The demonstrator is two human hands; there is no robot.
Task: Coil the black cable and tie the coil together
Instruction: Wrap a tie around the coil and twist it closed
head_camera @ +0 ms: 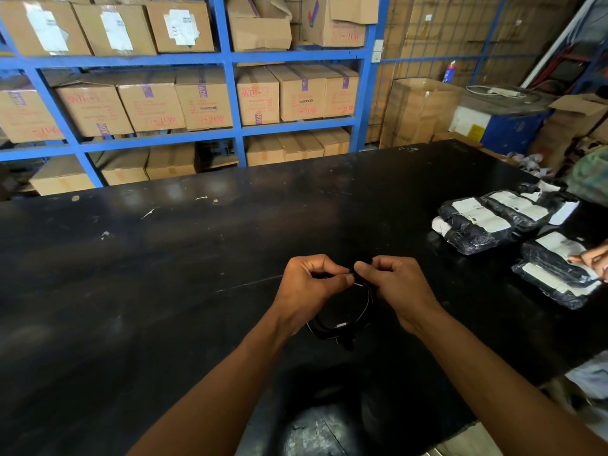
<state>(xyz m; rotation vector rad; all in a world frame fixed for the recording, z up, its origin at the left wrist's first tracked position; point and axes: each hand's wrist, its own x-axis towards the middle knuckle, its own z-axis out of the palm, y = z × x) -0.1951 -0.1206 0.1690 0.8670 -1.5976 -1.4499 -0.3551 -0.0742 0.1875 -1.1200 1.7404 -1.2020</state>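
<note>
The black cable (342, 319) hangs as a round coil just over the black table (164, 274), below and between my two hands. My left hand (309, 287) pinches the top of the coil from the left. My right hand (398, 284) pinches it from the right, fingertips almost touching the left thumb. A thin pale tie (358, 285) shows where the fingers meet, crossing the coil's top. A black plug or cable end sticks out at the coil's bottom. Against the dark table the cable's far side is hard to make out.
Black plastic-wrapped parcels (500, 218) with white labels lie at the table's right side; another person's hand (592, 258) rests on one. Blue shelving (227, 77) full of cardboard boxes stands behind the table. More boxes and a blue cabinet (513, 126) are at the back right.
</note>
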